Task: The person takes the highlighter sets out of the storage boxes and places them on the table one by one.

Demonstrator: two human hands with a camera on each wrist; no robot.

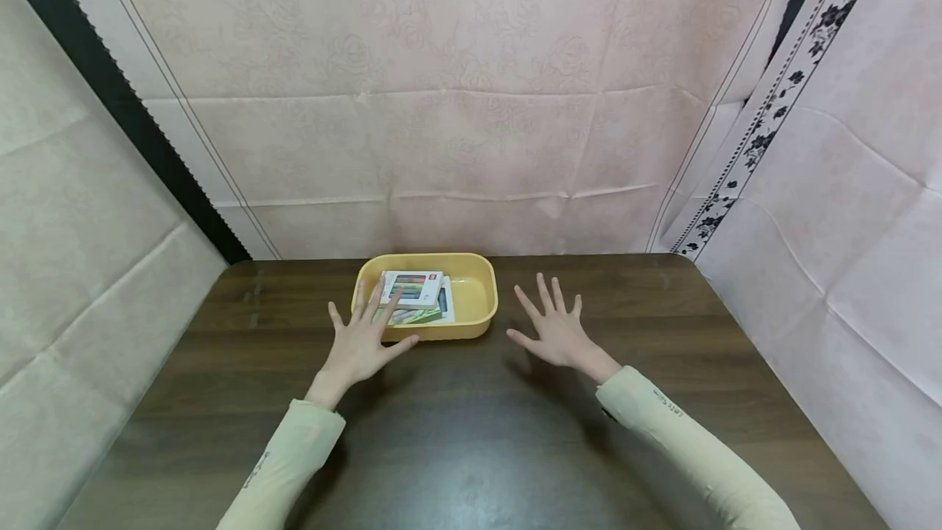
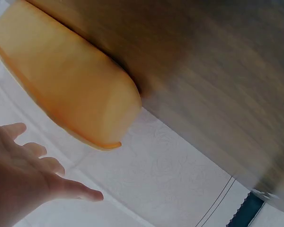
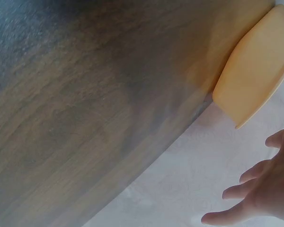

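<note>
A yellow plastic basin (image 1: 474, 289) stands at the far edge of the table. Inside it, toward its left, lies a white box (image 1: 428, 277) with a picture of coloured sticks on its front, on top of another flat green-and-white packet (image 1: 419, 316). My left hand (image 1: 361, 346) hovers at the basin's front left with fingers spread, partly covering the boxes. To the basin's right, my right hand (image 1: 558, 335) is held above the table, its fingers spread too. Both hands hold nothing. In the wrist views, the basin's outer wall (image 2: 80, 75) shows beyond each hand.
The dark wooden table (image 1: 471, 432) spreads out in front and to both sides. Pale patterned cloth (image 1: 456, 145) hangs behind it, with more cloth at left (image 1: 88, 285) and right (image 1: 832, 211).
</note>
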